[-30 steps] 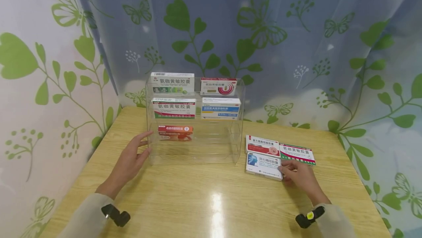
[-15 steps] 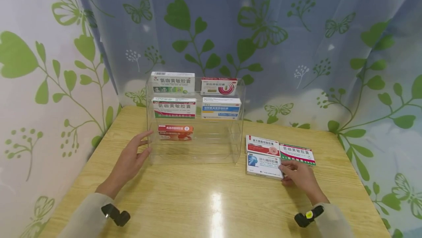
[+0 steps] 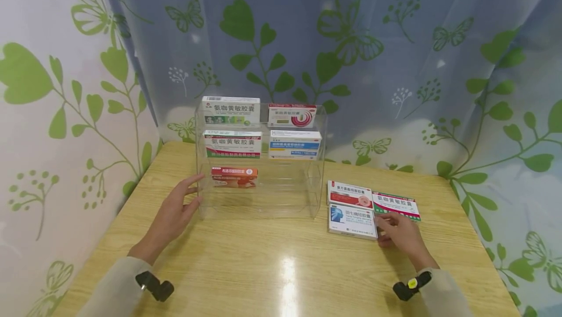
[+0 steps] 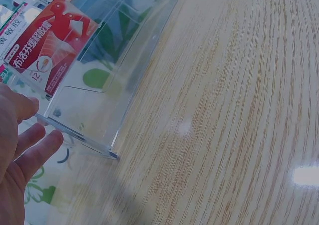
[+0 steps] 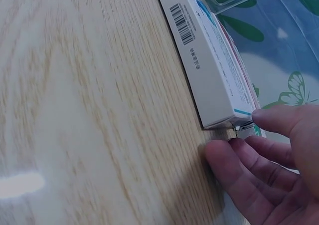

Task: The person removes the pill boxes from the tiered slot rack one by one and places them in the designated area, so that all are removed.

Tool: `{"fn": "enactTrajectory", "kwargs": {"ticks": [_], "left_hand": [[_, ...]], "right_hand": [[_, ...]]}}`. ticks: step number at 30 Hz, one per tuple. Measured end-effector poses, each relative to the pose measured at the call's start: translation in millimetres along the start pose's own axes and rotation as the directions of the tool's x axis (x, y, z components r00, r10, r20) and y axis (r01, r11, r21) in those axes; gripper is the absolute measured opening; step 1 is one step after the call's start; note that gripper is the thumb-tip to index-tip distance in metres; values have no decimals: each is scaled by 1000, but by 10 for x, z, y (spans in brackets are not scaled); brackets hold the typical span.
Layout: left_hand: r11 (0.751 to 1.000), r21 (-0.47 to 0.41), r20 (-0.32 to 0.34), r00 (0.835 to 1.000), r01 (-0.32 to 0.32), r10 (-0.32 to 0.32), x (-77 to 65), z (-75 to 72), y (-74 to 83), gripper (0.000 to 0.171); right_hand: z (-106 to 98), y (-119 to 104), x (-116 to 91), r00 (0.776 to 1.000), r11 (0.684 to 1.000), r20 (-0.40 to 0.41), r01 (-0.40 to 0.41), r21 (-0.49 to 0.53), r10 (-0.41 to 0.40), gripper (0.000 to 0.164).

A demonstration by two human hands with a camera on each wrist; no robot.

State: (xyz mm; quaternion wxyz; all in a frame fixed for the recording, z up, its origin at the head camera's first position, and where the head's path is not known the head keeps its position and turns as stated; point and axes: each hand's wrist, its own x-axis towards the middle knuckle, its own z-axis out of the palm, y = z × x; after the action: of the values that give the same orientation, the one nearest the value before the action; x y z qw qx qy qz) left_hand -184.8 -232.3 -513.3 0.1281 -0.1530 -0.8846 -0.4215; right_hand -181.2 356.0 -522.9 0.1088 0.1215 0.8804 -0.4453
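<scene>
A clear tiered display rack (image 3: 285, 195) stands upright on the table. The fingertips of my left hand (image 3: 175, 212) touch its left side wall, fingers loosely extended. My right hand (image 3: 403, 234) is at the right end of a white medicine box (image 3: 355, 222) with a blue head picture, lying flat. In the right wrist view, one fingertip meets the upper corner of that box (image 5: 209, 60), and the other fingers lie low beside its end. Against its far edge lies a red-and-white medicine box (image 3: 350, 195), with a green-and-red medicine box (image 3: 396, 206) to the right.
On the rack's upper tiers stand several medicine boxes, including a blue-and-white one (image 3: 295, 145) and a green-and-red one (image 3: 232, 145). Lower left holds an orange-red medicine box (image 3: 234, 178). A patterned curtain (image 3: 281, 39) hangs behind the wooden table (image 3: 246, 263).
The white box has settled level below the red-and-white one, shifting slightly right. My right fingertips have drawn back from its face to its edge. My left hand has stayed at the rack.
</scene>
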Motion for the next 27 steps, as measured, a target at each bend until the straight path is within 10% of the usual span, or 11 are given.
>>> {"fn": "enactTrajectory", "kwargs": {"ticks": [16,22,27], "left_hand": [[1000,13,-6,1000,-8,8,-5,8,9,58],[1000,10,-5,1000,-3,3,-2,7,6,58],[1000,14,-4,1000,2,-2,-1,-1,9,58]], "right_hand": [[-67,17,59,1000,1000,7,-1,-31,2,47],[-177,110,76,989,997,-142,21,-74,-32,39],[-250,185,99,979,990,-201,5,-139,-33,63]]}}
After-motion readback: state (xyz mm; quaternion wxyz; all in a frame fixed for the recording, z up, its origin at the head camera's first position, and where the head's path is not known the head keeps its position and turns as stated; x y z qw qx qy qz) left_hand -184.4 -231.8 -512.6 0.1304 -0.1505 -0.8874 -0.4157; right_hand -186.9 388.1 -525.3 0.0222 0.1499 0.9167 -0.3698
